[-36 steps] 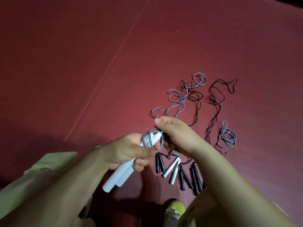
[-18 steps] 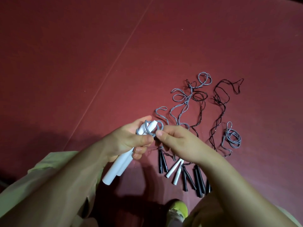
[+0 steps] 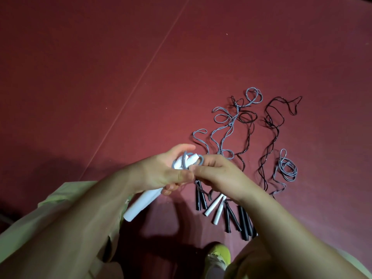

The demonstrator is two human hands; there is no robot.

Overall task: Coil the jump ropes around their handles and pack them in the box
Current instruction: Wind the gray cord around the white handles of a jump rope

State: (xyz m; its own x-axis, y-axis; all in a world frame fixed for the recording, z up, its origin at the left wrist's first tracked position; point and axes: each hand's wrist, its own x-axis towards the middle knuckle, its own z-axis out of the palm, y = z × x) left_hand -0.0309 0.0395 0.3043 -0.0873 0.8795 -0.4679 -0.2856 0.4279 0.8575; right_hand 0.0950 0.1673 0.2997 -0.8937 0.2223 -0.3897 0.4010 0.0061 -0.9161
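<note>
left hand grips the white handles, right hand pinches the grey rope — keep wraps snug imo

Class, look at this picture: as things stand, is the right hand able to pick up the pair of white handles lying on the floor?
Probably not yet. The right hand pinches the grey rope at the white handles gripped by the left hand, so it is busy. The white handles on the floor lie uncovered just beneath it, so once freed, likely yes.

handles on floor | ropes behind | hands above
</note>
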